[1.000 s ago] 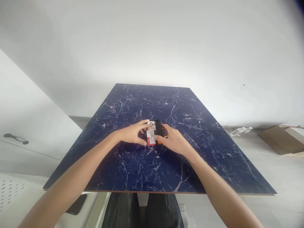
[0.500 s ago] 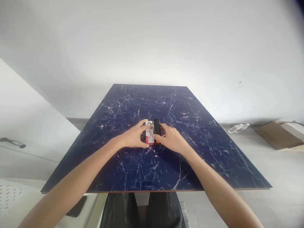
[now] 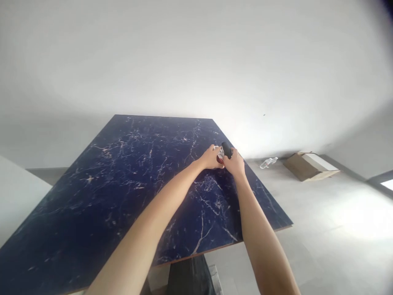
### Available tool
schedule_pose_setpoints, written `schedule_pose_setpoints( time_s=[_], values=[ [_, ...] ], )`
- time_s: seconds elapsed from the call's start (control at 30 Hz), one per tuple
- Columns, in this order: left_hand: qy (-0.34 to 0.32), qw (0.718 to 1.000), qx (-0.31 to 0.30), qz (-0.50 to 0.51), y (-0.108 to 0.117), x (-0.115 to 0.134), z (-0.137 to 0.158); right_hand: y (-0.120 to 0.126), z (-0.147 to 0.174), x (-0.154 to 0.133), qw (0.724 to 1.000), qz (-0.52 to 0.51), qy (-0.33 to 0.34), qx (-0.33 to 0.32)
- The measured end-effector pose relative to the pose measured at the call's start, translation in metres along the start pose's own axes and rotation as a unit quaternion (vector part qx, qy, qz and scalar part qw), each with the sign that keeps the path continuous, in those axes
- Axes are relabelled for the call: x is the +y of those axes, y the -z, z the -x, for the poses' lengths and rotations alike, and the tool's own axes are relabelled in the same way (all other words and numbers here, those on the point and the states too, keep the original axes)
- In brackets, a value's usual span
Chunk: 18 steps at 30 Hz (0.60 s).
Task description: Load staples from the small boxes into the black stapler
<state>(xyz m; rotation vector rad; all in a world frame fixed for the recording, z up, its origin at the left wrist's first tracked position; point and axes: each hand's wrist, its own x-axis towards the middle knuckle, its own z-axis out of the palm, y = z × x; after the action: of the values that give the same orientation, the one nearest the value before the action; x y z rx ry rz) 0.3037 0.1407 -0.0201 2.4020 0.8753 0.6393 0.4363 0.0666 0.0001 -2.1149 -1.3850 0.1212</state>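
Observation:
My left hand (image 3: 211, 158) is closed around a small white-and-red box (image 3: 220, 155), its fingers covering much of it. Right against the box stands a black object (image 3: 226, 149) with a rounded top, its exact kind unclear. My right hand (image 3: 236, 162) grips this black object from the right, thumb across its near side. Both things are held side by side above or on the right part of the dark blue, white-veined table (image 3: 138, 164); I cannot tell whether they touch the surface.
Beyond the table's right edge, a clear plastic bottle (image 3: 268, 162) lies on the grey floor (image 3: 313, 237). A brown cardboard box (image 3: 301, 167) is on the floor farther right. A pale wall (image 3: 172, 61) rises behind the table.
Both hands have carried the box and the black object from the table's middle towards its right edge. The head view has turned to the right.

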Motion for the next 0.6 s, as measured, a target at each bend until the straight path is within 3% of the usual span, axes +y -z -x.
schedule_pose_setpoints(
  time_s=[0.13,0.27,0.4,0.47,0.53,0.6],
  values=[
    [-0.007,1.0,0.003,0.004,-0.026,0.009,-0.027,-0.001,-0.014,0.024,0.998,-0.046,-0.044,-0.001],
    [-0.018,0.999,0.031,-0.023,-0.016,0.005,0.002,-0.005,-0.011,0.019,0.997,-0.045,-0.035,0.06],
    [-0.041,0.992,0.089,-0.077,0.015,0.003,0.069,-0.002,-0.006,0.009,0.982,-0.058,-0.019,0.179],
    [-0.055,0.989,0.094,-0.099,0.039,-0.002,0.115,-0.002,0.001,-0.004,0.974,-0.077,0.036,0.208],
    [-0.049,0.988,0.084,-0.12,0.065,-0.01,0.165,-0.006,0.017,-0.025,0.974,-0.107,0.128,0.156],
    [-0.01,0.987,0.076,-0.139,0.09,-0.019,0.214,-0.013,0.042,-0.049,0.96,-0.124,0.25,0.02]
  ],
)
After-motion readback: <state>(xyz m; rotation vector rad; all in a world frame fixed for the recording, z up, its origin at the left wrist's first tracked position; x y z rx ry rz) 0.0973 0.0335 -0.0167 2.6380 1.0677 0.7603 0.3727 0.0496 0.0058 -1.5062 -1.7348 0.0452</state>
